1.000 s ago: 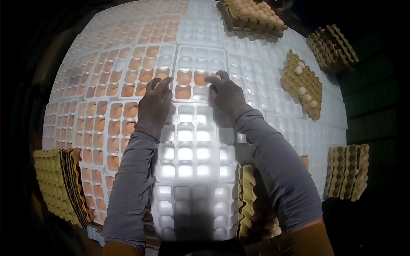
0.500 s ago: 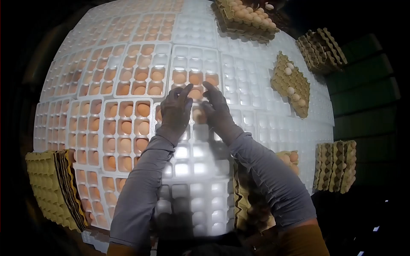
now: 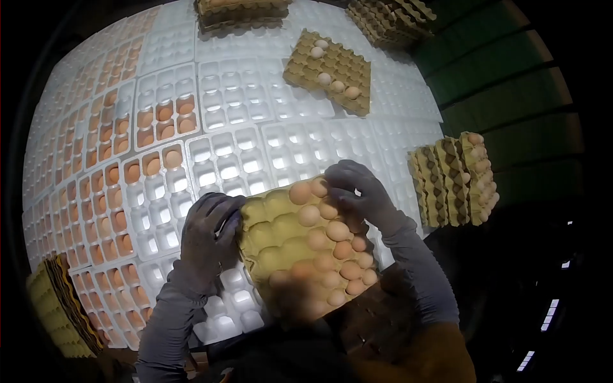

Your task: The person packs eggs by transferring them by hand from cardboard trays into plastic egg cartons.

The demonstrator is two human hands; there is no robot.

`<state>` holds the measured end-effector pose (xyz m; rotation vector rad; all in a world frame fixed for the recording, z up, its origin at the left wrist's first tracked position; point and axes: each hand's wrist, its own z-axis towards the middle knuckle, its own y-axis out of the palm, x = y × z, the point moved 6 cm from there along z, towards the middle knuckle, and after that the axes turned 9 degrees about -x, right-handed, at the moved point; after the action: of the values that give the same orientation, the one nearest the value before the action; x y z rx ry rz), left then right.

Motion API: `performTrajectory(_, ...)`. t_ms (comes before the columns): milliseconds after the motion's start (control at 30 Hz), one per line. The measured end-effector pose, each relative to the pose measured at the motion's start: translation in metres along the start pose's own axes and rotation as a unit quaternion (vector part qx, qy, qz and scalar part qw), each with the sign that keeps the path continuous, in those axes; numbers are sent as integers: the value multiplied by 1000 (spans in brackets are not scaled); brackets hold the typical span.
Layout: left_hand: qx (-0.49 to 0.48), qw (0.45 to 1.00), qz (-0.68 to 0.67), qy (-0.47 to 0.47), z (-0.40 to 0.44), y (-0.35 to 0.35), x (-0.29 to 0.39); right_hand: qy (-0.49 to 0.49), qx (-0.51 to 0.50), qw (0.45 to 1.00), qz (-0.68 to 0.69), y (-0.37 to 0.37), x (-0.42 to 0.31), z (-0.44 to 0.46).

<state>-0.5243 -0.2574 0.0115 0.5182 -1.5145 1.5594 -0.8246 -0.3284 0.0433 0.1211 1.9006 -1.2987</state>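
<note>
A brown pulp egg tray lies close in front of me, tilted a little. Brown eggs fill its right and near parts, while several cups at its left are bare. Curled against the tray's left edge are the fingers of my left hand. My right hand bends over the far right corner, its fingertips beside the eggs; what lies under them is hidden. Left of the tray, a white foam egg box has three eggs in its far row. A dark shadow covers the tray's near side.
White foam boxes cover the table, many at left holding eggs. A pulp tray with a few eggs lies farther off. Stacked pulp trays stand at the right, the far right, the far side and the near left.
My view has turned right. Both hands have left the foam box and come to the pulp tray of eggs, one at its left edge and one at its far right corner.
</note>
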Motion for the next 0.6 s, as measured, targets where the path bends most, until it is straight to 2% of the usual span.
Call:
performTrajectory(67,-3,999,-24,-48,15,25,21,-129,-8,963,-239,18,-3,11)
performTrajectory(133,-31,996,-1,-84,32,52,32,-113,7,981,-157,15,12,12)
performTrajectory(167,-24,998,25,-59,44,65,44,-105,12,988,-117,11,18,12)
performTrajectory(200,-17,998,51,-33,54,77,52,-52,26,997,47,2,31,11)
performTrajectory(233,-38,994,100,-3,62,91,54,6,37,977,209,-7,44,7)
performTrajectory(267,-58,987,147,28,70,105,56,64,44,929,362,-15,57,1)
performTrajectory(300,-77,984,160,24,76,115,54,27,47,822,567,-28,61,-4)
performTrajectory(367,-76,995,53,-36,75,108,54,-53,146,834,529,-46,60,-11)
performTrajectory(400,-75,995,-3,-65,73,103,55,-11,126,791,598,-55,67,-9)
performTrajectory(433,1,956,-241,-168,60,99,50,43,29,814,578,-53,87,1)
performTrajectory(467,53,856,-445,-258,52,92,59,74,-32,924,374,-52,79,5)
performTrajectory(500,82,807,-523,-264,46,92,62,87,-89,981,147,-50,72,9)
performTrajectory(533,111,749,-596,-266,39,91,60,42,-104,991,-75,-39,61,14)
performTrajectory(567,41,816,-509,-271,44,89,65,24,-157,974,-163,-24,62,16)
performTrajectory(600,-31,826,-394,-403,36,98,65,21,-186,965,-184,-12,67,20)
